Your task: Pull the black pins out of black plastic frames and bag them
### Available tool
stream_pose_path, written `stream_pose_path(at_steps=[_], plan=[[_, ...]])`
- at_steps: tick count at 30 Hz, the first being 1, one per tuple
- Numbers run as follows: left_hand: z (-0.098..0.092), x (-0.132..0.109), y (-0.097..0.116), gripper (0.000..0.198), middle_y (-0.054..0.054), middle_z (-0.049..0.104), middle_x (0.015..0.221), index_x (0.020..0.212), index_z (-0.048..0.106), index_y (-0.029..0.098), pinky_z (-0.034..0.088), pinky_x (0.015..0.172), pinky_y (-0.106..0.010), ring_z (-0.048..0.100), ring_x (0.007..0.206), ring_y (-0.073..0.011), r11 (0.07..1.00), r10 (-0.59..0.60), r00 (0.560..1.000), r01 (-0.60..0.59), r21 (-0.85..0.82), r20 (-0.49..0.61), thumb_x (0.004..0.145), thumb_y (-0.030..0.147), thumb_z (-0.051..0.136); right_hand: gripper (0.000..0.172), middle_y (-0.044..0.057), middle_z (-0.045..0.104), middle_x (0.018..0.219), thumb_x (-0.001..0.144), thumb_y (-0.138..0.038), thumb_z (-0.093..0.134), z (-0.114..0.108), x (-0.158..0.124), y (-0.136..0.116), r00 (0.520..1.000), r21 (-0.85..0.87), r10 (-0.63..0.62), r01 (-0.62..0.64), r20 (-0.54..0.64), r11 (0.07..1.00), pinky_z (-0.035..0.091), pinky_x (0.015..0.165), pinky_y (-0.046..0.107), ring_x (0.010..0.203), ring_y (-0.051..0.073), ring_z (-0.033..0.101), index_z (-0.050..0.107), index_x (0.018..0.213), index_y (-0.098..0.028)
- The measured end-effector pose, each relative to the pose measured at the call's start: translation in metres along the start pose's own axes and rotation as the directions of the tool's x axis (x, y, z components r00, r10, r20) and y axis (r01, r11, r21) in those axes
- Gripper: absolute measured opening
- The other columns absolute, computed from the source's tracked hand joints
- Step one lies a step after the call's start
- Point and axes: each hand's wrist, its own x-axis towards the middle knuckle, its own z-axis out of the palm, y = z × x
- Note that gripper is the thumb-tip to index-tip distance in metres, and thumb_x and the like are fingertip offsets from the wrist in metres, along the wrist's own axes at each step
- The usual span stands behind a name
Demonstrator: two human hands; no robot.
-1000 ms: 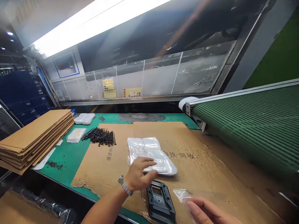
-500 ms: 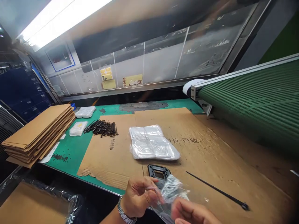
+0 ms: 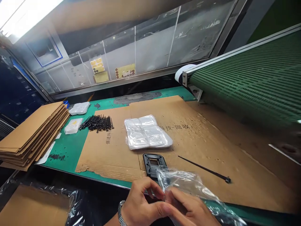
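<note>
Your left hand (image 3: 141, 205) and right hand (image 3: 185, 208) meet over the near edge of the desk (image 3: 60, 152), the fingers (image 3: 155, 188) of both clenched on a clear plastic bag (image 3: 181, 182). Just beyond, 1 black plastic frame (image 3: 151, 163) lies on a cardboard sheet (image 3: 105, 158), partly behind the bag, with 1 black cable tie (image 3: 204, 169) to its right. Farther on sit a flat pile of clear plastic bags (image 3: 147, 131) and a bundle of black cable ties (image 3: 96, 123). A stack of flattened cardboard (image 3: 30, 135) lies left; a green conveyor belt (image 3: 244, 72) runs right.
</note>
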Motion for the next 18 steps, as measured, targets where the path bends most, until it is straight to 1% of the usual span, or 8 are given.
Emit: stream_pose_path(at_steps=[2, 6, 8, 10, 12, 14, 16, 18], plan=[[0.007, -0.002, -0.005, 0.041, -0.001, 0.053, 0.063, 0.066, 0.053, 0.015, 0.035, 0.059, -0.024, 0.044, 0.059, -0.0101, 0.978, -0.094, 0.992, 0.108, -0.181, 0.087, 0.06, 0.051, 0.073, 0.047, -0.001, 0.044, 0.049, 0.079, -0.058, 0.05, 0.007, 0.0, 0.003, 0.999, -0.053, -0.035, 0.035, -0.003, 0.998, 0.029, 0.044, 0.025, 0.046, 0.014, 0.036, 0.038, 0.053, -0.021], [0.014, 0.003, -0.014, 0.039, 0.001, 0.052, 0.059, 0.061, 0.046, 0.016, 0.037, 0.06, -0.023, 0.047, 0.057, -0.0088, 0.757, -0.297, 0.954, 0.212, -0.618, -0.037, 0.061, 0.043, 0.075, 0.048, -0.003, 0.037, 0.049, 0.078, -0.056, 0.052, 0.01, 0.0, 0.01, 1.0, -0.017, 0.017, -0.017, 0.004, 1.0, 0.028, 0.044, 0.024, 0.046, 0.012, 0.032, 0.032, 0.052, -0.02], [0.012, 0.005, -0.015, 0.04, 0.003, 0.05, 0.059, 0.063, 0.044, 0.017, 0.038, 0.061, -0.023, 0.046, 0.056, -0.0076, 0.591, -0.423, 0.902, 0.198, -0.782, -0.091, 0.058, 0.041, 0.076, 0.048, -0.003, 0.036, 0.052, 0.078, -0.057, 0.052, 0.006, 0.002, 0.014, 0.989, 0.081, 0.086, -0.077, -0.119, 0.994, 0.031, 0.045, 0.023, 0.048, 0.012, 0.033, 0.035, 0.053, -0.02], [0.01, 0.004, -0.016, 0.041, 0.006, 0.045, 0.059, 0.071, 0.045, 0.018, 0.036, 0.059, -0.02, 0.043, 0.054, -0.0056, 0.503, -0.46, 0.882, 0.163, -0.849, -0.104, 0.057, 0.038, 0.078, 0.048, -0.003, 0.038, 0.053, 0.074, -0.059, 0.058, 0.003, 0.005, 0.017, 0.936, 0.229, 0.184, -0.116, -0.3, 0.966, 0.035, 0.045, 0.022, 0.049, 0.013, 0.037, 0.038, 0.054, -0.021], [0.009, 0.001, -0.018, 0.047, 0.008, 0.042, 0.061, 0.086, 0.046, 0.021, 0.033, 0.056, -0.019, 0.039, 0.054, -0.0049, 0.602, -0.366, 0.919, 0.113, -0.79, -0.148, 0.055, 0.033, 0.079, 0.047, -0.002, 0.046, 0.055, 0.064, -0.06, 0.069, 0.002, 0.009, 0.019, 0.867, 0.422, 0.293, -0.108, -0.403, 0.9, 0.04, 0.047, 0.022, 0.051, 0.014, 0.044, 0.042, 0.059, -0.021], [0.009, -0.002, -0.023, 0.054, 0.009, 0.039, 0.06, 0.096, 0.044, 0.022, 0.03, 0.054, -0.018, 0.035, 0.053, -0.0051, 0.788, -0.252, 0.942, 0.067, -0.612, -0.221, 0.057, 0.033, 0.079, 0.047, -0.001, 0.051, 0.055, 0.057, -0.059, 0.074, 0.004, 0.012, 0.02, 0.828, 0.606, 0.408, -0.107, -0.385, 0.788, 0.042, 0.046, 0.022, 0.049, 0.014, 0.047, 0.047, 0.069, -0.023], [0.009, -0.002, -0.03, 0.047, 0.01, 0.034, 0.054, 0.093, 0.044, 0.021, 0.025, 0.047, -0.018, 0.029, 0.048, -0.0051, 0.894, -0.233, 0.929, 0.088, -0.439, -0.288, 0.064, 0.042, 0.073, 0.047, -0.002, 0.051, 0.054, 0.061, -0.06, 0.072, 0.008, 0.013, 0.021, 0.845, 0.686, 0.446, -0.139, -0.294, 0.714, 0.04, 0.042, 0.022, 0.045, 0.014, 0.045, 0.05, 0.081, -0.024], [0.007, 0.001, -0.037, 0.04, 0.01, 0.033, 0.05, 0.092, 0.045, 0.02, 0.022, 0.043, -0.019, 0.025, 0.043, -0.0058, 0.916, -0.293, 0.884, 0.15, -0.373, -0.364, 0.073, 0.052, 0.06, 0.04, -0.001, 0.052, 0.055, 0.071, -0.06, 0.064, 0.014, 0.012, 0.02, 0.892, 0.602, 0.364, -0.139, -0.268, 0.786, 0.04, 0.042, 0.024, 0.046, 0.015, 0.047, 0.054, 0.08, -0.022]])
